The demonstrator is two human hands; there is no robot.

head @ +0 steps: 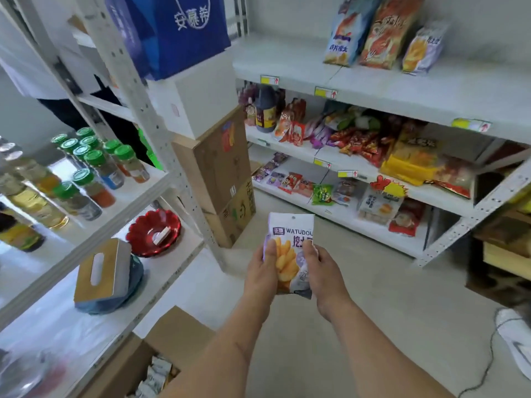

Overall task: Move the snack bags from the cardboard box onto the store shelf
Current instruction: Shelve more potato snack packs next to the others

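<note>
The held snack bag (290, 248) reads "WATUDOU"; the blue bag (184, 33) shows "安慕希".

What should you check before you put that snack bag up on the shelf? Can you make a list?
1. Bag held firmly: left hand and right hand both grip the snack bag. Ok.
2. Bag upright, label facing out. Ok.
3. Free space on the top shelf left of the three standing bags. Ok.
4. Matching bag already there, to place beside. Ok.
5. More bags left in the cardboard box. Ok.
6. Bag sealed, undamaged: cannot tell.
</note>
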